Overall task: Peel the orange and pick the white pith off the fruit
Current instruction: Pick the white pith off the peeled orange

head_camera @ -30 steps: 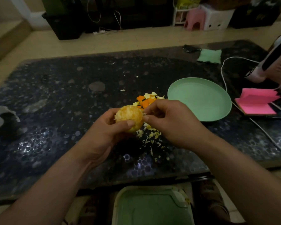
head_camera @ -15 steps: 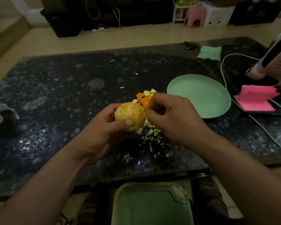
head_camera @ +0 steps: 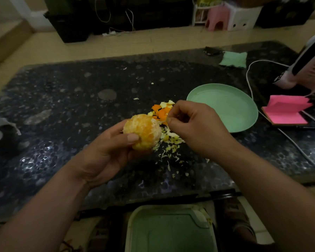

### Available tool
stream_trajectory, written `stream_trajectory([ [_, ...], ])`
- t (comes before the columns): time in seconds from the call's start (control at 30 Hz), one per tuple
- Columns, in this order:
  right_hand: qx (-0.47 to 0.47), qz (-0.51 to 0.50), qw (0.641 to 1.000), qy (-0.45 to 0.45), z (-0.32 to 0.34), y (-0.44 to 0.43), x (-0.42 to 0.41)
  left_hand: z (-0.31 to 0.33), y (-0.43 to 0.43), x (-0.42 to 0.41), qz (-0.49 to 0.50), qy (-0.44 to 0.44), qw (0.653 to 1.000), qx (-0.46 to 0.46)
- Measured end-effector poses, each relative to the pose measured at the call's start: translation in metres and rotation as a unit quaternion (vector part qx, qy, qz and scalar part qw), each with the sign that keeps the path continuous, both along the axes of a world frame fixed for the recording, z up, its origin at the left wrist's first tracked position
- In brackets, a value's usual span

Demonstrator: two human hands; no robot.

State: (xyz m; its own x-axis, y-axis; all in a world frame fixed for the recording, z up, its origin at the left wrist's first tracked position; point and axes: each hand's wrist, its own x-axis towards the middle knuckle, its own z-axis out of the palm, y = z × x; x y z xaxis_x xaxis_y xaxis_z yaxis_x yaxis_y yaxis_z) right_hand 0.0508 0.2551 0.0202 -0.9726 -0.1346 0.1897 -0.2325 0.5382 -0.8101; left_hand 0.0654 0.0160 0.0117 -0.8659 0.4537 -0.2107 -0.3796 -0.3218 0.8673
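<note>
Above the near middle of the dark speckled worktop (head_camera: 62, 106), the left hand (head_camera: 105, 153) holds the orange (head_camera: 142, 131) off the surface; its fingers (head_camera: 133, 137) are curled round the fruit, thumb across the near side, the rest hidden behind it. The orange is peeled, its flesh showing with pale patches of pith over the top. Just beside it on the right, the right hand (head_camera: 195, 128) has its fingers clenched, thumb and forefinger pinched on what looks like a thin pale shred (head_camera: 169, 116), close to the fruit's upper right edge but not on it. On the worktop behind the hands lies a small heap of orange and white peel pieces (head_camera: 161, 110); under and in front of the right hand, pale pith scraps (head_camera: 169, 146) are scattered. A green plate (head_camera: 225, 108) sits to the right of the heap, near it; beyond that, a pink notepad (head_camera: 287, 113) and a white cable (head_camera: 249, 84); a green cloth (head_camera: 234, 60) lies at the far edge. Below the near edge of the worktop stands a green tub (head_camera: 169, 231).
</note>
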Motion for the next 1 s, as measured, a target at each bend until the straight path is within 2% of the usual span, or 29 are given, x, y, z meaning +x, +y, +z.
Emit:
stream_trajectory([
  [0.13,0.006,-0.026,1.000,0.002,-0.004,0.002,-0.004,0.003,0.002,0.003,-0.003,-0.022,0.999,0.027],
  [0.27,0.105,-0.048,0.993,-0.009,-0.012,0.002,-0.009,0.000,0.005,0.002,0.034,-0.070,0.997,0.025],
  [0.43,0.203,-0.057,0.977,-0.026,-0.017,0.002,-0.010,-0.008,0.010,0.001,0.051,-0.086,0.995,-0.005],
  [0.63,0.177,-0.066,0.982,-0.008,-0.013,0.002,-0.008,-0.013,0.012,-0.004,0.065,-0.074,0.995,-0.007],
  [0.8,0.060,-0.012,0.998,-0.018,-0.002,-0.002,0.000,-0.016,0.011,-0.009,0.092,-0.044,0.994,-0.037],
  [0.9,0.056,0.017,0.998,-0.021,0.001,-0.004,0.007,-0.015,0.013,-0.009,0.102,-0.032,0.993,-0.053],
  [1.0,0.076,0.005,0.997,-0.009,0.001,-0.004,0.009,-0.012,0.017,-0.006,0.113,-0.026,0.992,-0.056],
])
